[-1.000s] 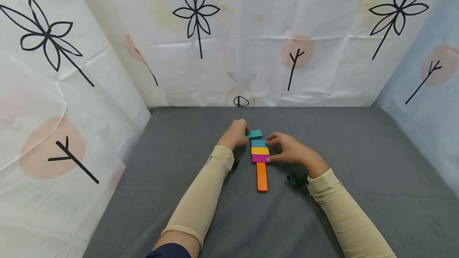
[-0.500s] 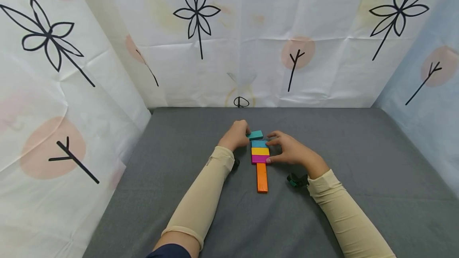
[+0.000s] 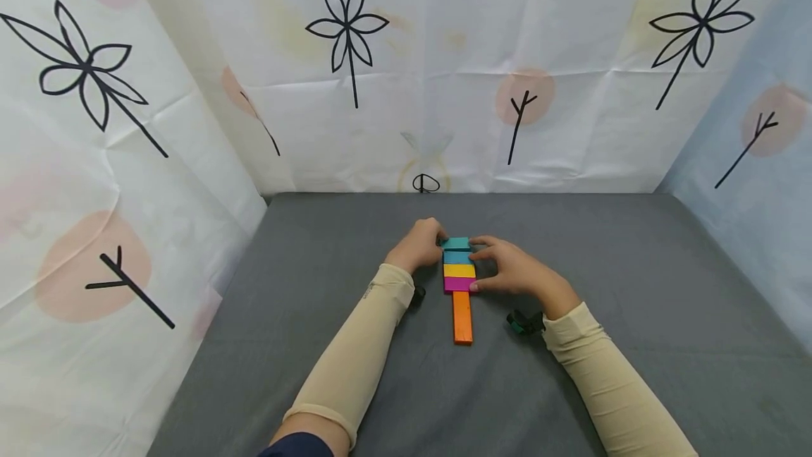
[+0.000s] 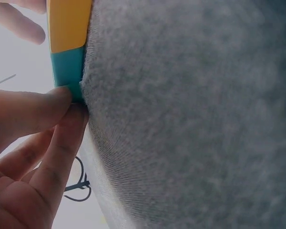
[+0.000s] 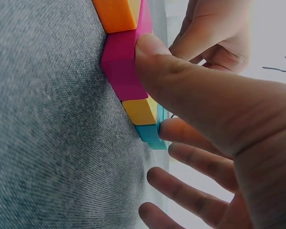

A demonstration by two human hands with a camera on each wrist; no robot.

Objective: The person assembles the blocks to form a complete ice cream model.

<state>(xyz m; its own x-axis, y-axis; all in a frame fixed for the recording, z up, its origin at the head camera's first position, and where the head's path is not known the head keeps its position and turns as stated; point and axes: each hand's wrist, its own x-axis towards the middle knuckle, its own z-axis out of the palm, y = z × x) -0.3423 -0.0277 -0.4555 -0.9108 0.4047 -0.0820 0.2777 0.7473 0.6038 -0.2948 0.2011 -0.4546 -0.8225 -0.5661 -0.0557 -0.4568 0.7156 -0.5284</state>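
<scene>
A row of flat coloured blocks lies on the grey cloth. In the head view the long orange block (image 3: 462, 319) points toward me, and the magenta block (image 3: 458, 284), yellow block (image 3: 459, 271) and blue block (image 3: 457, 257) lie crosswise beyond it. At the far end is a teal block (image 3: 455, 242), almost in line with the blue one. My left hand (image 3: 419, 245) pinches its left end between thumb and fingers. On the row's right side, my right hand (image 3: 517, 268) has its thumb against the magenta block (image 5: 121, 71) and its index fingertip at the blue one, other fingers spread.
Grey cloth (image 3: 571, 386) covers the table around the row. White printed sheets hang as walls at the back (image 3: 469, 34) and left (image 3: 38, 175), with a bluish one on the right (image 3: 761, 231). A dark wrist device (image 3: 525, 322) sits under the right wrist.
The teal block has turned from slanted to nearly straight and come closer to the blue block, with the left hand holding it. My right hand has stayed at the row's right side.
</scene>
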